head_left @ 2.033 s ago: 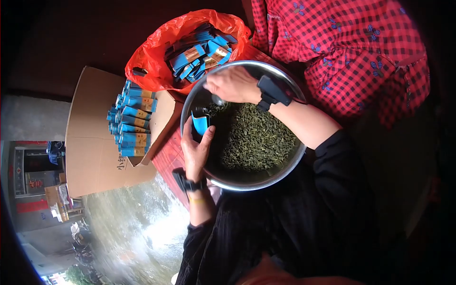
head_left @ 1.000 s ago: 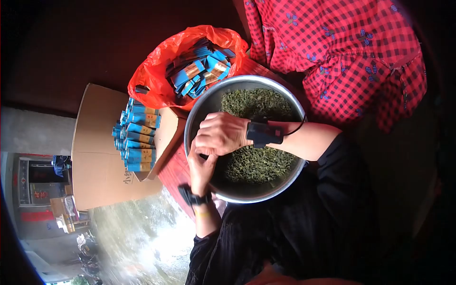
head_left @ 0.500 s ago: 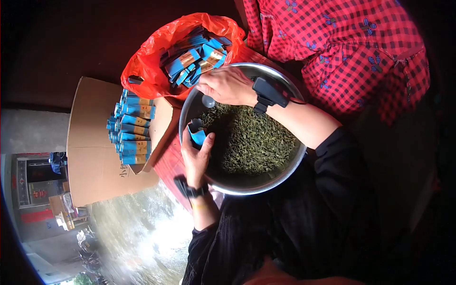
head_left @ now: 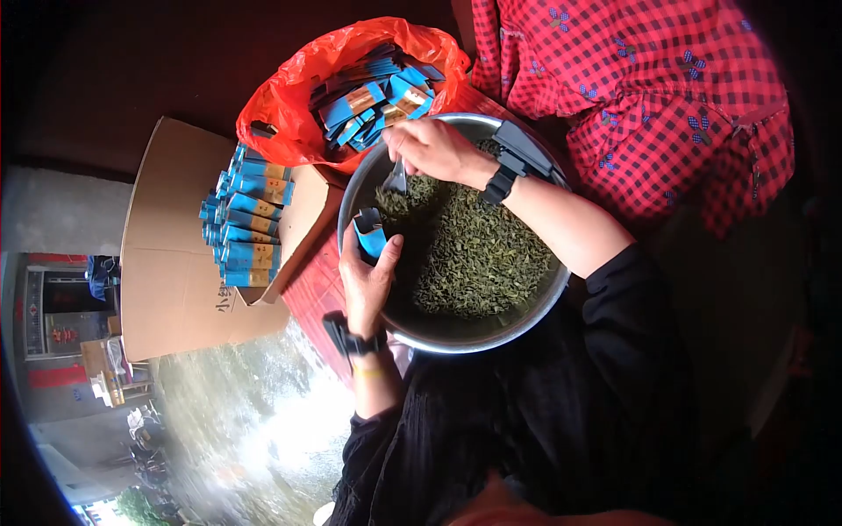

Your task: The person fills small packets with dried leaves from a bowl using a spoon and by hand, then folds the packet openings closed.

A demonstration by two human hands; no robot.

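Observation:
Dried tea leaves (head_left: 491,254) lie in a wide metal basin (head_left: 502,338). My right hand (head_left: 431,151) grips a metal spoon (head_left: 397,178) over the basin's upper left part, and its bowl carries some leaves. Just below it, my left hand (head_left: 367,279) holds a small blue tea packet (head_left: 371,239) upright with its mouth open toward the spoon. The spoon's handle is mostly hidden in my fingers. How full the packet is cannot be seen.
A red plastic bag (head_left: 281,96) behind the basin holds many flat blue packets (head_left: 358,103). Left of it, a cardboard box (head_left: 184,289) contains rows of blue packets (head_left: 253,256). Red checked cloth (head_left: 649,96) lies at the upper right.
My right hand has shifted slightly right, and the spoon now shows leaves on it above the packet. The left hand still holds the packet in nearly the same place.

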